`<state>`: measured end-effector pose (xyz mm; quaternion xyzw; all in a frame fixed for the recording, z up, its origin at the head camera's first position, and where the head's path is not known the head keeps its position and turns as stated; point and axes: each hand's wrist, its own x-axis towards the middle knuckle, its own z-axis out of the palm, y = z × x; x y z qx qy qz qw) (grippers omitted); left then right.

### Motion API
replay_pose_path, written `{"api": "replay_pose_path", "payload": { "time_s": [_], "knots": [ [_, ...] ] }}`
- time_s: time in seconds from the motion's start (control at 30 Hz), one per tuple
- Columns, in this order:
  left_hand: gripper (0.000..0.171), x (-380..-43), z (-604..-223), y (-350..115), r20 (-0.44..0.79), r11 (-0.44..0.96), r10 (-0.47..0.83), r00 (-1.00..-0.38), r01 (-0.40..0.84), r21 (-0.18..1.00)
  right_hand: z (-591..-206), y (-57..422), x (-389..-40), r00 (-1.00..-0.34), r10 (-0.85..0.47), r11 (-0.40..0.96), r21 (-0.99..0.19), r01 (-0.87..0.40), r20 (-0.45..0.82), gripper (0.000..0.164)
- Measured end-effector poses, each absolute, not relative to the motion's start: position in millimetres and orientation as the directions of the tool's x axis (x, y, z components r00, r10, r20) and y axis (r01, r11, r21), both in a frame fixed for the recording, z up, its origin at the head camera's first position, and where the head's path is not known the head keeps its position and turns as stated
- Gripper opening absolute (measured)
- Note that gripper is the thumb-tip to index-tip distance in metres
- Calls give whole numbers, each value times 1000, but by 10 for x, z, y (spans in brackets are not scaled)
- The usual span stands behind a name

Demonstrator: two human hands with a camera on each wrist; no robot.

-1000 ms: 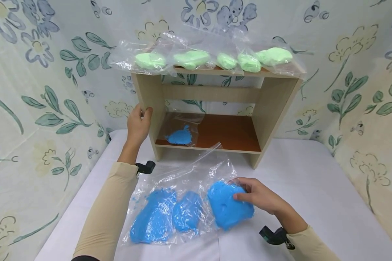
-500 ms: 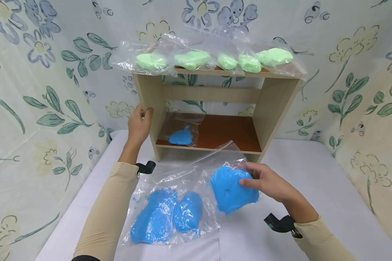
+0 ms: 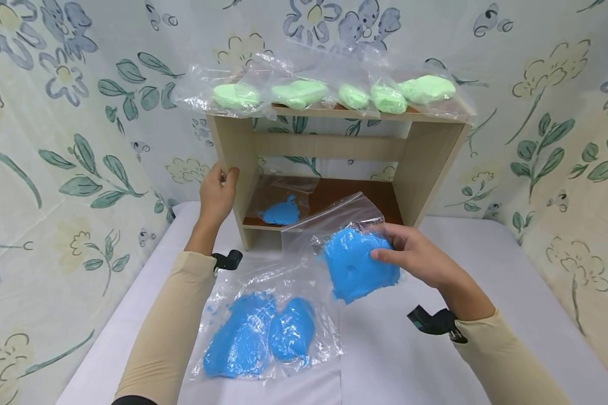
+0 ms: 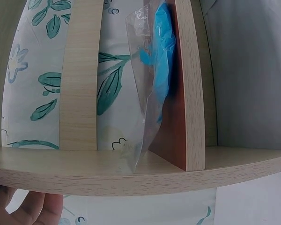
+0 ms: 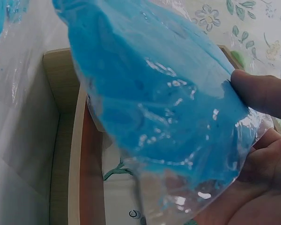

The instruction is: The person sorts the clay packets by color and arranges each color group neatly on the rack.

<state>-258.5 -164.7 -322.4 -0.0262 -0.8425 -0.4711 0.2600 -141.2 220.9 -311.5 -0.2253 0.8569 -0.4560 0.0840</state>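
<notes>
My left hand (image 3: 218, 194) grips the left side panel of a small wooden shelf (image 3: 329, 145), thumb on one face and fingers on the other in the left wrist view. Held up in front of the lower board, a clear zip bag of blue clay-like stuff (image 3: 361, 263) is pinched by my right hand (image 3: 423, 256). The right wrist view shows the thumb (image 5: 260, 91) pressing one side of that bag. On the lower board, at the left, lies a smaller bag of blue stuff (image 3: 282, 212). Two more bagged blue lumps (image 3: 240, 337) (image 3: 291, 329) lie on the table.
Several clear bags of pale green stuff (image 3: 300, 93) lie in a row along the shelf's top. A white cloth covers the table (image 3: 466, 270). Flower-patterned fabric (image 3: 81, 163) hangs behind and at both sides.
My right hand has lifted the blue bag off the table, up and forward toward the shelf, clear of the other blue bags. The left hand stays on the side panel.
</notes>
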Motion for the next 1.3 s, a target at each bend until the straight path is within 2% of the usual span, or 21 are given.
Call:
{"api": "replay_pose_path", "payload": {
  "time_s": [0.27,0.47,0.87,1.13,1.3],
  "knots": [
    [41,-2579,-3228,-1645,466,565,-195,-863,289,773,-3028,2141,-1650,-906,-416,482,-828,-287,72,48],
    [43,-2578,-3242,-1638,458,557,-192,-868,288,779,-3007,2099,-1825,-937,-348,499,-841,-209,27,52],
    [42,-2569,-3252,-1652,473,564,-190,-860,299,770,-2998,1946,-2036,-959,-280,497,-861,-106,-44,58],
    [42,-2594,-3255,-1644,460,555,-191,-867,291,779,-2977,1658,-2265,-974,-226,400,-912,-89,-5,61],
    [44,-2586,-3235,-1636,438,557,-196,-877,268,786,-3062,1488,-2491,-974,-227,274,-960,-61,-3,60]
  ]
}}
